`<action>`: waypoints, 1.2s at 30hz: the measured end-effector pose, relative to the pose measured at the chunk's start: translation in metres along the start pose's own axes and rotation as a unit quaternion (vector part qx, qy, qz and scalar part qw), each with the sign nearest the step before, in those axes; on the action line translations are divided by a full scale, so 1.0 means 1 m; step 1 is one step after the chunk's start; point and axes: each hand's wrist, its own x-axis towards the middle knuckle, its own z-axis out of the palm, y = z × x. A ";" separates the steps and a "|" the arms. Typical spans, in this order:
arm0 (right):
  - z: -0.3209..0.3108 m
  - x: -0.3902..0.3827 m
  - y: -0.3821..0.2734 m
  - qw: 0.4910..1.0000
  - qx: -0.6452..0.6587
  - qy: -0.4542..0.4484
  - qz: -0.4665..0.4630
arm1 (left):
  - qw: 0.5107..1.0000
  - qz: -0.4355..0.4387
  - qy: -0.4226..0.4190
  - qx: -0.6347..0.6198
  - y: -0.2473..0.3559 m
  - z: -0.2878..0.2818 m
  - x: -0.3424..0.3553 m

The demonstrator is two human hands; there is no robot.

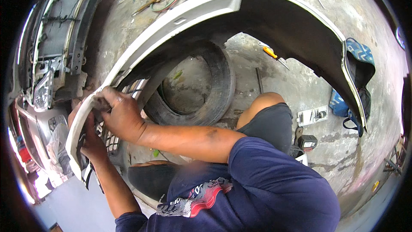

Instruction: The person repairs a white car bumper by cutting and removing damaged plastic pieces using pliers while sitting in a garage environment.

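A long curved white car bumper (197, 13), dark on its inner side, spans the view. At its left end, my right hand (122, 114) has its fingers closed on the edge by a dark inner part; whether a small item is also in them is hidden. My left hand (91, 139) grips the same end from lower down and behind, partly covered by the bumper. Dark grille slats show beside my hands. Within the curve, a worn tyre (219, 99) lies flat on the concrete floor.
A car's exposed front with radiator (62, 19) stands at left. Hoses with a brass torch (152, 2) and tools lie behind the bumper. An orange-handled screwdriver (269, 52), metal rod (259, 79), bit case (311, 116), black battery (307, 142) and blue bag (360, 53) lie around my legs.
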 end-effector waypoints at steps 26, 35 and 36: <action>-0.020 -0.002 0.011 0.999 0.016 -0.024 0.036 | 0.891 -0.309 0.101 -0.318 0.056 0.057 -0.032; -0.029 -0.010 -0.009 0.980 -0.073 -0.143 0.118 | 0.921 -0.216 0.118 -0.301 0.015 0.061 -0.031; -0.034 -0.006 -0.008 0.970 -0.098 -0.174 0.140 | 0.904 -0.219 0.128 -0.345 0.020 0.062 -0.030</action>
